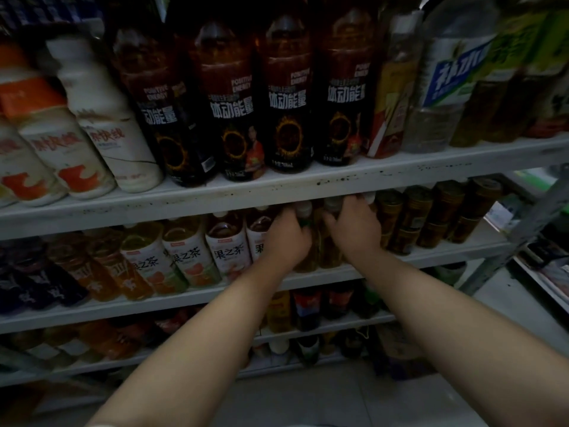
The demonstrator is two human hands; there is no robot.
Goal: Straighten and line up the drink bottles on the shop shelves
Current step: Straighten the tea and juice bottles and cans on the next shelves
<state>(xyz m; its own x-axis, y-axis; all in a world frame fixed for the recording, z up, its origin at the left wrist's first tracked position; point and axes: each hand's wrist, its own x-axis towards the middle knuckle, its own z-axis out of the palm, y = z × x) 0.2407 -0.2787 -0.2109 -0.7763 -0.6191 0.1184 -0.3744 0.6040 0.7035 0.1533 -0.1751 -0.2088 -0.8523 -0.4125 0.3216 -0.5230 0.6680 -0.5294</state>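
Observation:
Both my arms reach into the second shelf (431, 257) from the top. My left hand (288, 238) grips a yellow-green tea bottle (306, 254) with a white cap. My right hand (354, 229) grips the neighbouring amber bottle (331, 251) just to its right. The two bottles stand side by side, touching, their lower halves showing between my wrists. Left of them stands a row of white-labelled fruit tea bottles (224, 241). To the right are dark brown bottles with gold caps (415, 217).
The upper shelf (277, 188) carries dark energy drink bottles (286, 97), white milk drink bottles (101, 118) at the left and a clear water bottle (446, 75) at the right. Lower shelves hold more bottles (308, 306). A shelf post (535, 217) stands at the right.

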